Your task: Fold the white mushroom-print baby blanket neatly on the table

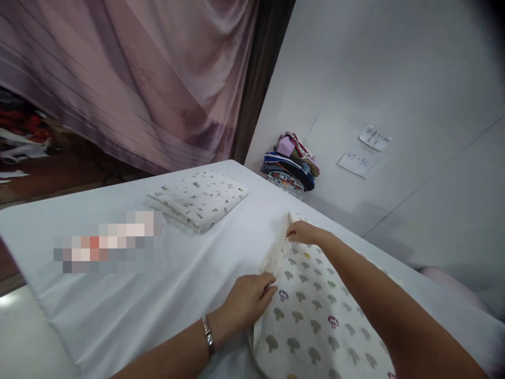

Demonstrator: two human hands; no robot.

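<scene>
Presently: mushroom cloth [315,316], one, lying beneath and between the hands, on the table [130,300]. Left hand [248,300], wearing a bracelet [208,335], is pinching its left edge between thumb and fingers; right hand [303,231], farther out, is gripping the same edge near the far end. Status: the edge is looking loose and rumpled between the hands, so this piece is seeming only partly arranged, its squaring still left. Blurred item [108,242], lying left of the left hand, unidentifiable. Folded cloth [203,202], lying flat beyond the left hand, appearing done. Containers: none clearly showing. Clothes pile [290,163], resting beyond the right hand by the wall [414,68]; whether a bag is enclosing its base, cannot tell. Two notes [359,162], hanging beyond the right hand, one reading "45-50". Curtain [158,79], hanging beyond the folded cloth.
</scene>
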